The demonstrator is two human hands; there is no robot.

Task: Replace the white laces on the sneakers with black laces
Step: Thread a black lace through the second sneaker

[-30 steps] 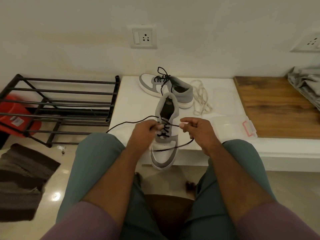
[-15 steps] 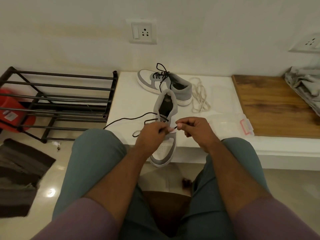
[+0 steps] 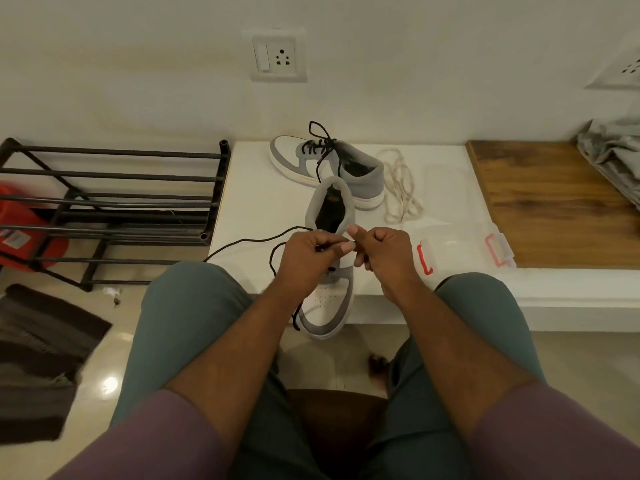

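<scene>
Two hands meet over a sneaker [image 3: 329, 292] on a white bench [image 3: 256, 202]. The left hand [image 3: 304, 261] pinches a black lace [image 3: 249, 241]; the right hand [image 3: 384, 254] is curled, its hold unclear. The lace looks light, limp and thin, best gripped near its stiff tip. Behind lie a relaced sneaker [image 3: 360, 174] and white laces [image 3: 401, 188].

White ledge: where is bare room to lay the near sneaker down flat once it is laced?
The white ledge is bare on its left part, between the black rack and the two sneakers. The wooden board is also bare in its middle. It is crowded around the far sneaker, the white laces and the clear packet.
</scene>
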